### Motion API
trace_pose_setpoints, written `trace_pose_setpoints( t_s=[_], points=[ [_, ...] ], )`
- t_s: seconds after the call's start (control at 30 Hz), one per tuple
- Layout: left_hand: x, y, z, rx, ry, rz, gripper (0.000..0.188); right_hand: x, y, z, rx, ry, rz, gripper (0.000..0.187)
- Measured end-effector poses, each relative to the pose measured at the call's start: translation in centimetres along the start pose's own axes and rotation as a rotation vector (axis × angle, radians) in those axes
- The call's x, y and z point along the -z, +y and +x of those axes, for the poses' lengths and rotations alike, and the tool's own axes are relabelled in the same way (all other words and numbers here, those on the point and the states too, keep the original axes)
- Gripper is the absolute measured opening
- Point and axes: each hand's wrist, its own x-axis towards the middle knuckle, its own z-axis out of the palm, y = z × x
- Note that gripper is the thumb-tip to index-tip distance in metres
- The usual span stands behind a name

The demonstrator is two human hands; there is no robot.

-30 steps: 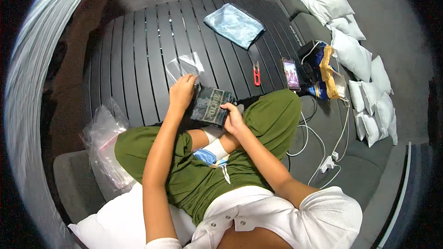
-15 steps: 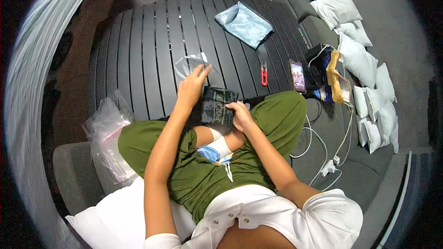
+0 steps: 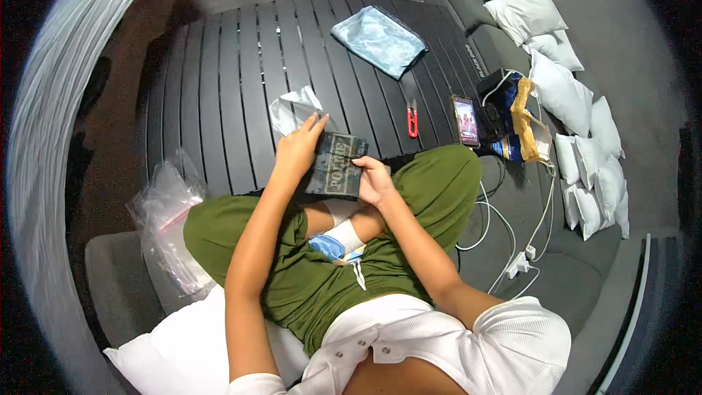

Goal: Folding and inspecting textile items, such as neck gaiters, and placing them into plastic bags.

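A folded dark camouflage cloth (image 3: 338, 168) with pale lettering lies over my crossed legs, close to the table edge. My right hand (image 3: 374, 180) pinches its right side, thumb on top. At its upper left, my left hand (image 3: 295, 148) holds a clear plastic bag (image 3: 287, 111) near the fingertips, its index and middle fingers reaching forward. The bag spreads crumpled over the table slats beyond that hand. The left palm and the undersides of the fingers are hidden.
On the black slatted table (image 3: 219, 95) are a light-blue folded cloth (image 3: 380, 40), red-handled thread snips (image 3: 412, 121) and a propped phone (image 3: 466, 121). More clear bags (image 3: 172, 212) lie by my left knee. White cables (image 3: 504, 249) and white pillows (image 3: 559, 88) are at the right.
The camouflage cloth now lies flatter, with more of its lettered face showing. Both hands keep nearly the same places; the clear bag has shifted slightly. The whole view has moved a little.
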Motion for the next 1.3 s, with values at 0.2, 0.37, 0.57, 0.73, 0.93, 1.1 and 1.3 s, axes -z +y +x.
trace_pose_setpoints(
  t_s=[0.2,0.37,0.57,0.73,0.93,1.1,1.3],
  points=[
    [3.0,0.6,-1.1,0.034,-0.068,-0.031,0.058,-0.3,-0.2,2.0,0.034,-0.086,0.100,0.042],
    [3.9,0.6,-1.2,0.043,-0.004,-0.059,0.060,-0.6,-0.2,2.8,0.086,-0.105,0.220,0.042],
    [3.4,0.6,-1.0,0.024,0.006,-0.104,0.055,-0.3,-0.1,3.5,0.179,-0.118,0.302,0.040],
    [3.5,0.9,-1.2,0.009,-0.047,-0.078,0.053,1.4,-0.6,4.1,0.218,-0.151,0.350,0.040],
    [3.4,1.4,-1.2,0.037,-0.130,-0.041,0.053,1.0,-0.3,4.0,0.184,-0.078,0.347,0.040],
    [2.0,0.9,-1.7,-0.021,0.044,0.019,0.052,-0.7,0.6,3.9,0.247,0.018,0.239,0.041],
    [1.7,2.1,-1.4,-0.016,-0.026,0.103,0.050,-0.2,0.6,4.0,0.360,0.070,0.411,0.040]
  ],
)
